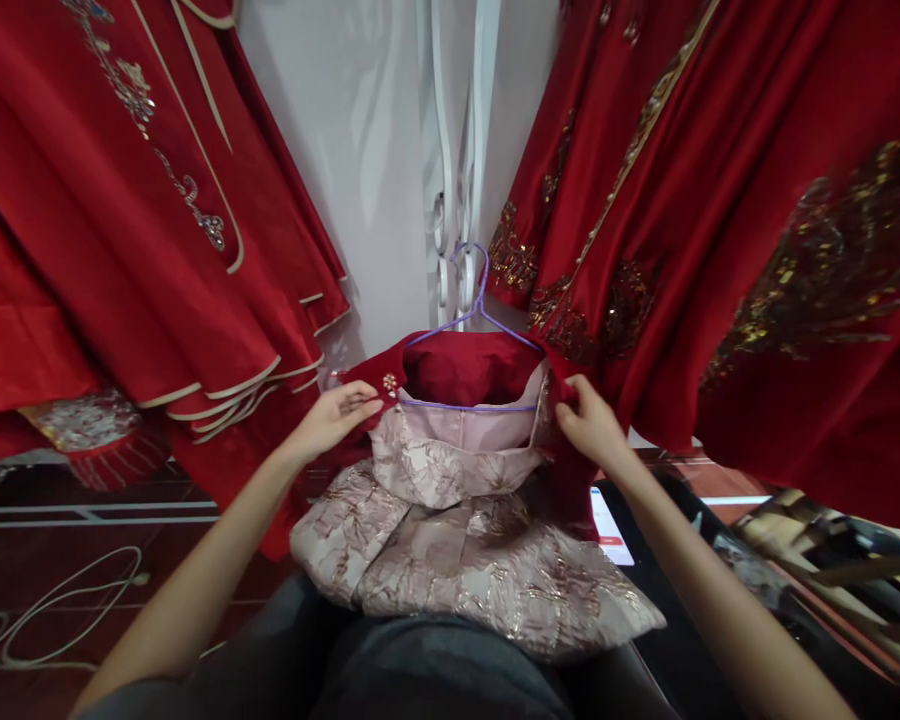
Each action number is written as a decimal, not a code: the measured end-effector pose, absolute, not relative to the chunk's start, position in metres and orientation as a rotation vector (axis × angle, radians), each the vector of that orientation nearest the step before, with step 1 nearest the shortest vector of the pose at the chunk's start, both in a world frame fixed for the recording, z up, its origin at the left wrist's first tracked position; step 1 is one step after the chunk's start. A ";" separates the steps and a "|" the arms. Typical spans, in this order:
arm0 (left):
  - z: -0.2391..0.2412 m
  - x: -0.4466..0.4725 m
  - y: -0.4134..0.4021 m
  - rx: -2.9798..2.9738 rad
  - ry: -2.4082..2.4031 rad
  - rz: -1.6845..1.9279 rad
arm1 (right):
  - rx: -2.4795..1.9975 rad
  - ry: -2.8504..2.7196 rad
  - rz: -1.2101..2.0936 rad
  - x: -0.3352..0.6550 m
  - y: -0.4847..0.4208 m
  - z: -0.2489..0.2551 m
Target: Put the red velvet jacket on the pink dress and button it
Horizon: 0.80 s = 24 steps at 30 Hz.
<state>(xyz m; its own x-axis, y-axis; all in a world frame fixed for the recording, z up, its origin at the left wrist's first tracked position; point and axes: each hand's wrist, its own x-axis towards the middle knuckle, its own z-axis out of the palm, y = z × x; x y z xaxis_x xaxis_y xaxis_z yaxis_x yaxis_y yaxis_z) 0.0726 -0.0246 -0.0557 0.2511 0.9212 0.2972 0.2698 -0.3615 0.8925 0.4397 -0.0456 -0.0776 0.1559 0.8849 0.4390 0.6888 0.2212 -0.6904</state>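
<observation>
A red jacket (469, 365) hangs on a purple wire hanger (480, 310) over a pink brocade dress (457, 540) that spreads across my lap. My left hand (337, 415) pinches the jacket's left front edge, by a small jewelled button. The jacket's right front edge is gripped by my right hand (589, 420), fingers closed on the cloth. The hanger's hook (471, 262) is caught on a white metal stand (457, 150) ahead.
Red embroidered gowns hang close on the left (142, 200) and on the right (720, 200). A white wall (345, 150) is behind. White cable (67, 600) lies on the dark red floor at lower left. A lit phone screen (611, 525) lies by my right arm.
</observation>
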 end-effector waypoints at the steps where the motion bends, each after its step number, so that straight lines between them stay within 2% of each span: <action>1: -0.061 0.089 -0.026 1.782 1.058 1.118 | -1.456 -1.611 0.334 0.425 -0.045 -0.082; 5: -0.087 0.153 -0.036 1.770 0.798 0.887 | -1.195 -1.772 0.610 0.367 -0.056 -0.089; 8: -0.100 0.178 -0.045 1.726 0.656 0.847 | -1.160 -1.755 0.660 0.348 -0.069 -0.090; 15: -0.091 0.178 -0.059 1.944 0.739 1.098 | -0.934 -1.439 0.853 0.352 -0.076 -0.095; 24: -0.096 0.196 -0.047 1.421 0.895 1.321 | -0.792 -1.307 0.929 0.346 -0.071 -0.103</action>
<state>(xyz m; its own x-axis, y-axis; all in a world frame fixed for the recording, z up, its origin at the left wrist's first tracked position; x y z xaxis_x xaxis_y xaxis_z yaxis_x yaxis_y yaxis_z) 0.1957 -0.0473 -0.0961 0.1430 0.9498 0.2781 -0.0937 -0.2668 0.9592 0.3457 -0.0708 -0.1031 0.0221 0.9007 0.4338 -0.1135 0.4334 -0.8941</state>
